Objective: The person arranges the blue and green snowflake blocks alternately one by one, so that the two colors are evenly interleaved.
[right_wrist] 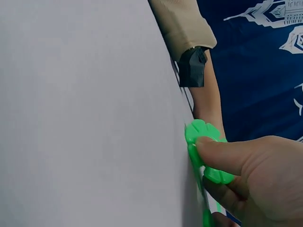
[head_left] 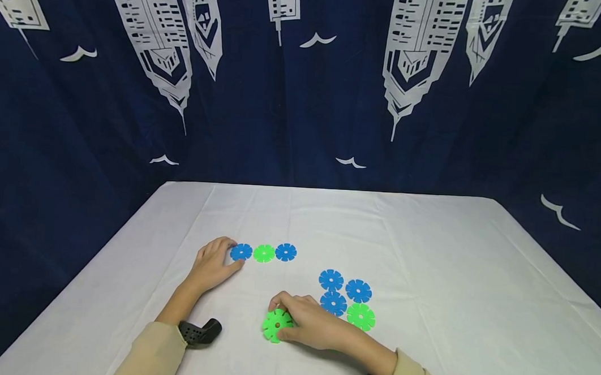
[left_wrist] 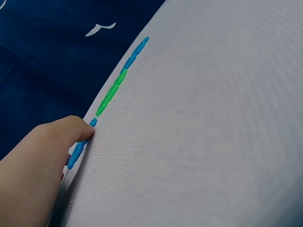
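Observation:
A row of three flat notched discs lies on the white table [head_left: 429, 256]: a blue disc [head_left: 241, 252], a green disc [head_left: 263, 253] and another blue disc [head_left: 286, 252]. My left hand [head_left: 231, 253] rests on the table at the row's left end, its thumb [left_wrist: 75, 127] touching the first blue disc [left_wrist: 78, 152]. My right hand [head_left: 279, 322] pinches a second green disc [head_left: 275, 326] between thumb and fingers, tilted up off the cloth near the front edge. The right wrist view shows that green disc [right_wrist: 199, 135] under my thumb [right_wrist: 222, 153].
A loose group of three blue discs [head_left: 333, 303] and one green disc [head_left: 360, 316] lies just right of my right hand. A dark blue curtain [head_left: 305, 97] with white buildings hangs behind the table. Black wrist mounts [head_left: 198, 332] sit on both forearms.

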`<state>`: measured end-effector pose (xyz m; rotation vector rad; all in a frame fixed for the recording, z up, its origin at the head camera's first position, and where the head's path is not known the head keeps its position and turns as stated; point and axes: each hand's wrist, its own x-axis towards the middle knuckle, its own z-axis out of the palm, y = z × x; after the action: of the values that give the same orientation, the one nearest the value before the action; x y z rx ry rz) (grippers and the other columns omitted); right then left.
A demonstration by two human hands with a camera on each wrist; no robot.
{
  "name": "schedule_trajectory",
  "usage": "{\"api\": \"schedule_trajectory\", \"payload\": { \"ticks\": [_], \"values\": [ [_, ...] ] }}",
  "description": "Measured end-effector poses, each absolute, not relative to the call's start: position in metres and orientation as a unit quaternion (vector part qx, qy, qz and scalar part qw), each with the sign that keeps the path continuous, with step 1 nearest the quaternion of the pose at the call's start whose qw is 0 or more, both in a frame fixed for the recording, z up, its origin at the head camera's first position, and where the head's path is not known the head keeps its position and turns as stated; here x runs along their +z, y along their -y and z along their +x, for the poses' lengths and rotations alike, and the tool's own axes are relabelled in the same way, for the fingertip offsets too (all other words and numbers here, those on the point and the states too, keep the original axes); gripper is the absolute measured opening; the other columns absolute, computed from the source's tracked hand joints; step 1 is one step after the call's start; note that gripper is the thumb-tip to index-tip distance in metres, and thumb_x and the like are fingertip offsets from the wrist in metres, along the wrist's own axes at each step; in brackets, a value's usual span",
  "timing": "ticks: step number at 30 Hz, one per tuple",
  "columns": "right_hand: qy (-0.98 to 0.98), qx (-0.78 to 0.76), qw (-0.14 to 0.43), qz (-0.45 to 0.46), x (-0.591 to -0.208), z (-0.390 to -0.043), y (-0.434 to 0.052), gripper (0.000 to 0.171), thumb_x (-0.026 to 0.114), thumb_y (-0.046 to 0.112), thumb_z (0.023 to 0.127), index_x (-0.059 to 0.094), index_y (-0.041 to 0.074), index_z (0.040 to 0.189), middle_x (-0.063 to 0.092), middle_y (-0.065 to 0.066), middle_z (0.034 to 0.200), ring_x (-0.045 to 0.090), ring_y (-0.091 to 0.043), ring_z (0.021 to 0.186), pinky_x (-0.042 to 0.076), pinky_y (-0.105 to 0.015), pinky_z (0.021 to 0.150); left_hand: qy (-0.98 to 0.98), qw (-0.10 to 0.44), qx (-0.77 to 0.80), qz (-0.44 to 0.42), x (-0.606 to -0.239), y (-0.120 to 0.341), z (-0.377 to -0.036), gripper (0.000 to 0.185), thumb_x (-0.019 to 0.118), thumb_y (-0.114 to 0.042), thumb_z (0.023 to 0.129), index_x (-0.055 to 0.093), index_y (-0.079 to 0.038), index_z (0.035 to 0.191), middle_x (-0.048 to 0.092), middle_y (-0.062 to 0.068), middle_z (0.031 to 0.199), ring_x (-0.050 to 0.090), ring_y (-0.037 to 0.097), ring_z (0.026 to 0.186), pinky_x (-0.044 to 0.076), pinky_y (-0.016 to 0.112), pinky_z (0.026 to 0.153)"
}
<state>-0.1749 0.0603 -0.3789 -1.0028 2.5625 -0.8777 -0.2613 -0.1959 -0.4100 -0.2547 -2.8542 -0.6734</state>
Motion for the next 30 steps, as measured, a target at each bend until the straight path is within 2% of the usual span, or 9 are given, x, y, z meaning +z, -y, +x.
{"api": "schedule_trajectory", "payload": {
  "ticks": [5,15,20,25,30],
  "values": [
    [-0.852,-0.365,0.132,-0.351,-0.384,-0.177,-0.058,0.027,0.064,0.018,0.083,0.049,0.025,0.105,0.058,0.013,0.086,0.048,0.002,0.075,0.042,-0.015,0.069,0.964,0.103,-0.230,-0.087,-0.410,0.195,-0.261,0.051,0.057,-0.033,0.082,0.046,-0.004,0.122,0.042,0.017,0.133,0.031,0.033,0.129,0.018,0.054,0.106],
    [-0.815,-0.454,0.160,-0.321,-0.387,-0.180,-0.058,0.021,0.059,0.013,0.086,0.050,0.019,0.104,0.061,0.006,0.085,0.047,-0.003,0.070,0.041,-0.018,0.065,0.965,0.105,-0.224,-0.088,-0.413,0.196,-0.262,0.051,0.058,-0.034,0.082,0.046,-0.004,0.121,0.042,0.017,0.133,0.032,0.032,0.129,0.017,0.054,0.106],
    [-0.812,-0.473,0.150,-0.309,-0.386,-0.182,-0.059,0.021,0.057,0.013,0.087,0.049,0.019,0.106,0.060,0.005,0.085,0.046,-0.004,0.069,0.040,-0.019,0.064,0.965,0.107,-0.223,-0.089,-0.413,0.196,-0.262,0.051,0.057,-0.034,0.082,0.046,-0.004,0.121,0.042,0.017,0.133,0.032,0.033,0.129,0.017,0.054,0.106],
    [-0.809,-0.488,0.139,-0.297,-0.379,-0.185,-0.063,0.022,0.056,0.013,0.088,0.049,0.016,0.108,0.058,0.001,0.083,0.040,-0.005,0.062,0.037,-0.019,0.057,0.964,0.104,-0.227,-0.090,-0.414,0.197,-0.262,0.052,0.057,-0.035,0.082,0.046,-0.003,0.122,0.042,0.017,0.133,0.031,0.032,0.130,0.017,0.053,0.107],
    [-0.809,-0.504,0.126,-0.275,-0.374,-0.190,-0.069,0.023,0.055,0.013,0.088,0.049,0.014,0.110,0.052,-0.001,0.082,0.039,-0.007,0.063,0.035,-0.018,0.055,0.964,0.103,-0.226,-0.090,-0.414,0.196,-0.263,0.051,0.057,-0.035,0.083,0.046,-0.004,0.122,0.041,0.017,0.134,0.031,0.032,0.130,0.016,0.052,0.107]
  ]
}}
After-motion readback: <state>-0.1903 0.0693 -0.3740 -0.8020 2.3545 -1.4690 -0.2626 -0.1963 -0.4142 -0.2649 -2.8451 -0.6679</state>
